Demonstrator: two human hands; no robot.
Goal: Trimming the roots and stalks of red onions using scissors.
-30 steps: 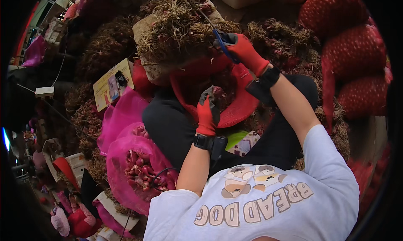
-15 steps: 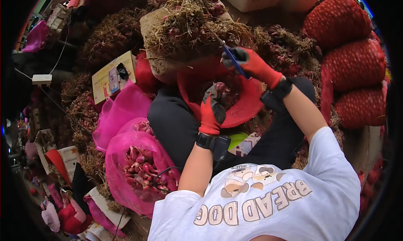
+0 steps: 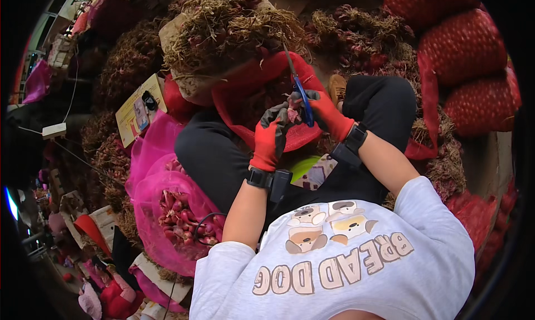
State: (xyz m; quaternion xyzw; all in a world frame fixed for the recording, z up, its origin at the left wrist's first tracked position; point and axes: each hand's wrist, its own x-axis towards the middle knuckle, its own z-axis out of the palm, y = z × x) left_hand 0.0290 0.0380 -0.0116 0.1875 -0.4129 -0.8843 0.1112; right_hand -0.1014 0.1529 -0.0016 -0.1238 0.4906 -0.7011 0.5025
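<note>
Both my hands wear red gloves with dark grey fingers. My left hand (image 3: 271, 135) is closed on a small pinkish shallot (image 3: 293, 114), seen at its fingertips. Close beside it, my right hand (image 3: 330, 114) grips a pair of scissors (image 3: 301, 88) with blue handles, blades pointing away from me. The right fingertips come near the shallot; whether they touch it I cannot tell. Beneath both hands, between my legs, is a red mesh bag (image 3: 301, 140), its mouth spread wide and its inside dark. Beyond it, bunches of dried shallots (image 3: 223, 33) lie heaped on a pale block.
At my left a pink mesh bag (image 3: 146, 225) holds many loose shallots (image 3: 181, 214). A yellowish box (image 3: 127, 122) with a phone and a dark watch-like item stands farther left. Full red mesh sacks (image 3: 462, 44) are stacked at the right. More dried bunches (image 3: 356, 35) lie at the far right.
My right hand has come down and left with the scissors, up to my left hand. The left hand still holds the shallot. The whole view has shifted slightly.
</note>
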